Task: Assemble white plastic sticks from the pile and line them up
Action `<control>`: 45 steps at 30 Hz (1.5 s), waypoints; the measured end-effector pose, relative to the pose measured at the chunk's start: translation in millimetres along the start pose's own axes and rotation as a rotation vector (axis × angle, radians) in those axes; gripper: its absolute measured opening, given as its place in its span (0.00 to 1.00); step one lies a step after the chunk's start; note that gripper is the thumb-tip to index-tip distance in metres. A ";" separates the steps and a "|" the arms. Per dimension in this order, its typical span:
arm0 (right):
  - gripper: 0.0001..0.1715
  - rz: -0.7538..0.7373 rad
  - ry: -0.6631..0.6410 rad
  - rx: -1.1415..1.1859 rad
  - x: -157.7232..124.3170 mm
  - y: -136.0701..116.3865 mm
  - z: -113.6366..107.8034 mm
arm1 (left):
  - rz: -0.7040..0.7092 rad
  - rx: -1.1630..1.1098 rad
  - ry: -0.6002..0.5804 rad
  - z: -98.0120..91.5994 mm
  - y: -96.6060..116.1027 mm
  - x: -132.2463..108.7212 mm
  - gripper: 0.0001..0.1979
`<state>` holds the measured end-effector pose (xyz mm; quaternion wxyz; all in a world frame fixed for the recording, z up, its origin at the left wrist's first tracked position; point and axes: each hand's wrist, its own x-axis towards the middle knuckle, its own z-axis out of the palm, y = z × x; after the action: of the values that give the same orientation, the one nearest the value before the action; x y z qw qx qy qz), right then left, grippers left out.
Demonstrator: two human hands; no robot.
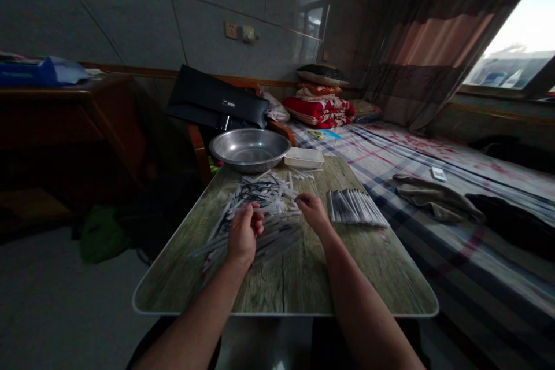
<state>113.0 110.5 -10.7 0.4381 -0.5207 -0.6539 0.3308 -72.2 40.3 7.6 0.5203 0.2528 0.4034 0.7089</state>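
My left hand (245, 232) is closed over the near part of a loose pile, its thumb and fingers curled around a thin pale tube that points to the right. To the right of the pile, my right hand (311, 211) pinches with its fingertips; what it grips is too small and blurred to name. The pile (264, 189) holds many thin pen-like tubes, whitish, clear and dark, lying in all directions. Several more clear tubes (277, 237) lie between my forearms, smeared by blur. Right of my right hand, a neat row of whitish tubes (358, 208) with dark far ends lies side by side.
The wood-patterned table (299, 295) has a pale rim. A steel basin (250, 150) and a white plastic box (303, 157) stand at its far end. Behind is a chair with a black bag (217, 101). A bed with a checked sheet (373, 156) borders the right side.
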 end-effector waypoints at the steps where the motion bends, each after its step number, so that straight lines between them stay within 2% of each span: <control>1: 0.09 -0.020 0.007 -0.142 1.1 2.4 -0.5 | 0.010 -0.016 0.026 0.2 1.5 0.1 0.20; 4: 0.12 -0.095 -0.106 -0.464 0.1 6.3 -0.2 | 0.025 -0.030 0.067 1.3 4.8 -0.6 0.20; 8: 0.15 -0.130 -0.178 -0.629 -4.4 3.4 1.8 | 0.023 -0.031 0.061 2.0 4.5 -1.2 0.19; 12: 0.13 -0.140 -0.219 -0.639 -5.0 -1.5 0.8 | 0.045 -0.021 0.074 0.8 2.3 0.4 0.19; 17: 0.12 -0.181 -0.382 -0.666 -6.2 -6.7 -4.7 | 0.066 -0.017 0.079 -2.0 3.2 2.3 0.19; 22: 0.12 -0.183 -0.493 -0.730 -8.2 -9.8 -8.8 | 0.064 -0.012 0.074 -3.8 3.6 3.1 0.19; 27: 0.15 -0.169 -0.519 -0.788 -8.1 -8.7 -6.8 | 0.055 -0.009 0.077 -2.6 1.4 2.4 0.18; 31: 0.13 -0.191 -0.499 -0.780 -7.6 -5.8 -8.8 | 0.055 -0.014 0.071 -0.7 1.2 0.9 0.18; 33: 0.10 -0.191 -0.473 -0.708 -6.2 -4.9 -13.3 | 0.058 -0.012 0.073 -0.3 1.3 0.7 0.19; 35: 0.08 -0.146 -0.451 -0.542 -4.6 -5.0 -19.1 | 0.056 -0.012 0.079 -0.5 1.4 0.9 0.19; 38: 0.06 -0.038 -0.396 -0.098 -3.5 -7.1 -26.4 | 0.050 -0.023 0.081 -1.2 1.4 1.3 0.19; 42: 0.06 0.040 -0.204 0.567 -4.8 -11.9 -28.1 | 0.036 -0.038 0.081 -0.5 2.7 1.2 0.18; 45: 0.09 0.058 -0.097 0.837 -5.1 -14.6 -25.2 | -0.002 -0.057 0.106 0.7 3.6 1.6 0.20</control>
<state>130.8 101.5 11.1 0.5710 -0.2996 -0.4681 0.6043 -74.1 41.5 10.9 0.5058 0.1997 0.4103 0.7321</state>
